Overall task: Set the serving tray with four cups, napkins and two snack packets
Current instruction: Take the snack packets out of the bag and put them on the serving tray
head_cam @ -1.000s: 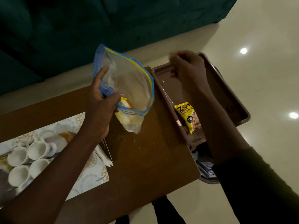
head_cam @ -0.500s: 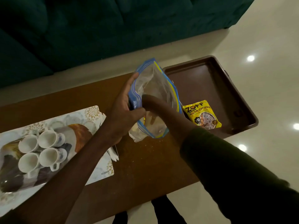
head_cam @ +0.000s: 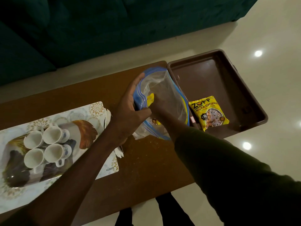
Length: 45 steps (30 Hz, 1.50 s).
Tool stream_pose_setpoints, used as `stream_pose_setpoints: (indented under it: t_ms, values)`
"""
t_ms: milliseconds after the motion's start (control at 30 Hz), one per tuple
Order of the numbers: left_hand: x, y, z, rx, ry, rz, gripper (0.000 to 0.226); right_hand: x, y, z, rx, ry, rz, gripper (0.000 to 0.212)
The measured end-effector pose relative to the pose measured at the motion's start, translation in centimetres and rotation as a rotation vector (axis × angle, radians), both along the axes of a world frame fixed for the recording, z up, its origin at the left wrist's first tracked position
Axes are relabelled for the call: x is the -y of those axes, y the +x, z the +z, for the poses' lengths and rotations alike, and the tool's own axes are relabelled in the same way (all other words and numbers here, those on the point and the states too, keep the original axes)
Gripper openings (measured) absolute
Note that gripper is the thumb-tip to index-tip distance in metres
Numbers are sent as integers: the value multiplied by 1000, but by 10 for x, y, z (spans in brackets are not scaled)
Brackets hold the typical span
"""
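Observation:
My left hand [head_cam: 130, 108] grips the rim of a clear zip bag [head_cam: 164, 88] with a blue and yellow seal, held over the wooden table [head_cam: 146, 168]. My right hand [head_cam: 157, 106] is inside the bag, closed on a yellow snack packet [head_cam: 150, 98] whose corner sticks out at the bag's mouth. A second yellow snack packet [head_cam: 209, 112] lies in the brown serving tray [head_cam: 228, 75] at the table's right end. Several white cups [head_cam: 47, 145] stand on a patterned placemat [head_cam: 91, 115] at the left. White napkins [head_cam: 119, 152] peek out under my left forearm.
A dark green sofa [head_cam: 81, 30] runs along the far side of the table. The tray overhangs the table's right end above a glossy cream floor [head_cam: 268, 38]. Dark legs of a person [head_cam: 162, 212] show below the table's near edge.
My right hand left the tray, went into the bag and now pulls a yellow packet up to the bag's mouth. The left hand lowered the bag toward the tray.

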<state>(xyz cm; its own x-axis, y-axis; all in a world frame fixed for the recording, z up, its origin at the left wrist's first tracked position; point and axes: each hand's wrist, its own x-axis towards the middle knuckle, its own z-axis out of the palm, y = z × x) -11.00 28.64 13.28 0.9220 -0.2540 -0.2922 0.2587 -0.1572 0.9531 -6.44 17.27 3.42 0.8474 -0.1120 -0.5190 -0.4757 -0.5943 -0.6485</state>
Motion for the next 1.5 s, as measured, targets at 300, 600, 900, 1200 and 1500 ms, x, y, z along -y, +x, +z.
stream_pose_setpoints:
  t_ms: [300, 600, 900, 1200, 1500]
  values:
    - [2, 1, -8, 15, 19, 25, 90, 2, -1, -10, -127, -23, 15, 32]
    - [1, 5, -28, 79, 74, 131, 85, 32, 19, 80, 65, -102, 274, 32]
    - [21, 6, -20, 262, 182, 206, 81, 49, 23, 169, -44, -390, 617, 48]
    - [19, 2, -26, 195, 318, 246, 83, 87, 35, 179, 229, 68, 207, 39]
    - [23, 9, -25, 219, 320, 214, 84, 202, 16, 114, -194, 754, -46, 27]
